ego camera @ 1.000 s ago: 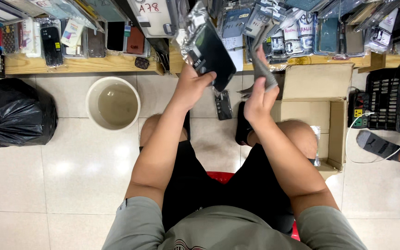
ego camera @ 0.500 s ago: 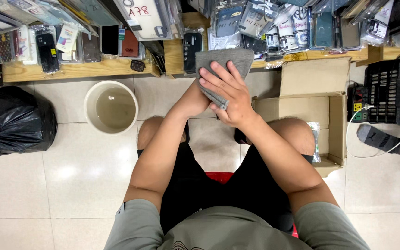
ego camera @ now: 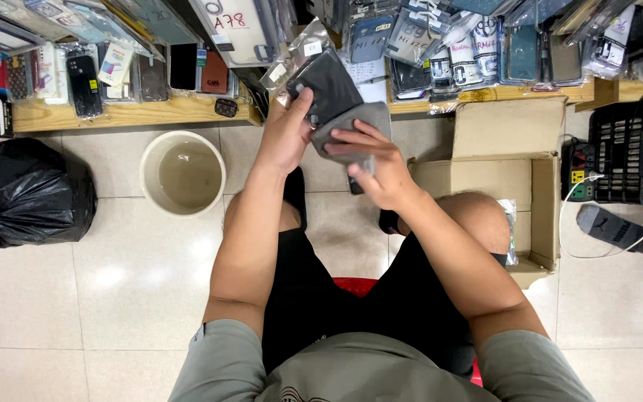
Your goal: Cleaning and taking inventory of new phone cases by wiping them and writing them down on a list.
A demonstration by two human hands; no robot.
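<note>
My left hand (ego camera: 286,134) grips a black phone case in a clear plastic sleeve (ego camera: 323,83), raised in front of the shelf. My right hand (ego camera: 375,162) presses a grey cloth (ego camera: 362,119) against the lower part of that case, fingers spread over the cloth. Both hands meet above my knees, and I sit on a red stool (ego camera: 351,286).
A wooden shelf (ego camera: 135,113) full of packaged phone cases runs along the top. A cream bucket (ego camera: 181,173) and a black rubbish bag (ego camera: 25,192) stand at the left. An open cardboard box (ego camera: 511,175), a black crate (ego camera: 634,152) and another person's socked foot (ego camera: 610,225) are at the right.
The hands were apart, then joined with the grey cloth over the case. Now the black case shows above the cloth, and both hands have shifted slightly left.
</note>
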